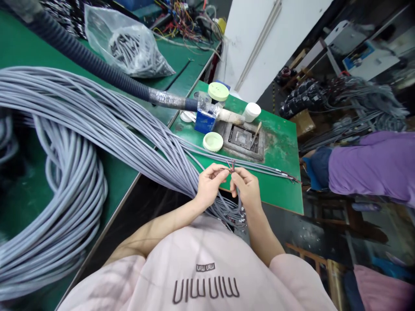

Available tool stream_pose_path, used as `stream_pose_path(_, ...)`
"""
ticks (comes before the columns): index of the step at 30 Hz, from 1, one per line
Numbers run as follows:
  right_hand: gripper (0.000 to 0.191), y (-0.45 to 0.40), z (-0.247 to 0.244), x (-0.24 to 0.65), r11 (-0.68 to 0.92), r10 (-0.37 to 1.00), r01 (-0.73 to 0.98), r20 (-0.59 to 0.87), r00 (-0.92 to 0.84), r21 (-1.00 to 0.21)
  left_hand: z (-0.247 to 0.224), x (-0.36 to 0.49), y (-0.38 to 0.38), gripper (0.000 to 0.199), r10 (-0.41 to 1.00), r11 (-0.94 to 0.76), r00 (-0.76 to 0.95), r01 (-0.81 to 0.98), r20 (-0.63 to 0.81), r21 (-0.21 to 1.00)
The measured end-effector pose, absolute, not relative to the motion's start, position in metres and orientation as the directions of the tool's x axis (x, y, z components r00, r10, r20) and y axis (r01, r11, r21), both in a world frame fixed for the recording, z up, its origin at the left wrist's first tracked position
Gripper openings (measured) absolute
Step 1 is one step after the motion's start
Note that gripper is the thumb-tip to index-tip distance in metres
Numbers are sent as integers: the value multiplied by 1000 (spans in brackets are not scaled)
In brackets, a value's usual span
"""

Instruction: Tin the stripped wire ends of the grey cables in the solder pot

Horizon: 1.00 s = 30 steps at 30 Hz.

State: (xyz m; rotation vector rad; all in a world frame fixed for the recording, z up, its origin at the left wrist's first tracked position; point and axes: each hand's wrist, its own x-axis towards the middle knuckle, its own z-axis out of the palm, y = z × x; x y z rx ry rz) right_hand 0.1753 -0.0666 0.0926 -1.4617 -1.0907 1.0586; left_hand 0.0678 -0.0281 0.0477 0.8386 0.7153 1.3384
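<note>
My left hand (210, 185) and my right hand (247, 186) meet over the near edge of the small green table. Between the fingertips are the thin dark and reddish wires (231, 165) at the end of a grey cable (239, 199). My left hand pinches these wires. My right hand closes around the cable end, and the cable hangs below it. The thick bundle of grey cables (152, 162) runs from the left to beside my left hand. Several cables (259, 166) lie across the table just beyond my hands, their stripped wire ends pointing right.
Beyond the cables sits a square metal pot (243, 138) with a stick in it. A hose (106, 65) ends at a blue box (205, 121). Nearby are a pale green lid (213, 141) and a white cup (252, 112). A person in purple (372, 166) is at right.
</note>
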Motion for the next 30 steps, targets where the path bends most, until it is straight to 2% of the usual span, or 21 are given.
stream_pose_path(1, 25, -72, 90, 176, -107, 973, 84, -87, 216, -991, 49, 65, -26, 15, 993, -64, 55, -473, 102, 879)
stream_pose_path(3, 34, -82, 84, 177, -100, 969, 32, -90, 231, -994, 50, 60, -21, 10, 939, -323, 17, -302, 344, 897)
stream_pose_path(5, 40, -91, 78, 176, -77, 964, -21, -80, 254, -997, 51, 55, -17, 5, 799, -574, 106, -155, 592, 804)
stream_pose_path(7, 44, -95, 73, 174, -48, 959, -64, -63, 276, -997, 52, 54, -16, 6, 678, -695, 208, -128, 705, 707)
stream_pose_path(8, 47, -97, 72, 173, -39, 956, -75, -59, 286, -996, 52, 55, -16, 6, 676, -690, 219, -145, 703, 709)
stream_pose_path(10, 52, -97, 70, 170, -30, 950, -80, -53, 308, -996, 51, 57, -20, 5, 794, -544, 185, -211, 579, 812)
stream_pose_path(12, 54, -97, 71, 167, -21, 945, -77, -45, 323, -997, 49, 61, -27, 16, 930, -246, 183, -333, 319, 910)
stream_pose_path(13, 55, -97, 71, 165, -18, 944, -79, -43, 327, -997, 48, 62, -30, 22, 957, -79, 225, -396, 180, 915)
stream_pose_path(15, 54, -97, 71, 163, -33, 945, -81, -58, 322, -996, 46, 62, -36, 33, 917, 220, 399, -474, -14, 852)
stream_pose_path(17, 52, -98, 71, 163, -81, 960, -54, -92, 266, -995, 46, 60, -40, 41, 807, 419, 585, -480, -74, 771)
stream_pose_path(20, 38, -96, 74, 171, -95, 983, 121, -74, 167, -988, 48, 54, -40, 42, 747, 474, 662, -473, -54, 743)
stream_pose_path(23, 22, -91, 83, 181, -18, 976, 367, 63, 208, -930, 51, 46, -38, 36, 767, 392, 641, -421, -37, 818)
stream_pose_path(25, 18, -86, 93, 186, 15, 962, 481, 144, 231, -877, 53, 43, -39, 37, 737, 372, 675, -356, -39, 857)
stream_pose_path(28, 11, -76, 106, 187, 47, 955, 527, 193, 226, -849, 55, 40, -41, 41, 686, 376, 726, -295, -50, 878)
stream_pose_path(30, 16, -69, 108, 185, 24, 970, 430, 125, 209, -902, 55, 37, -41, 41, 640, 394, 766, -268, -54, 879)
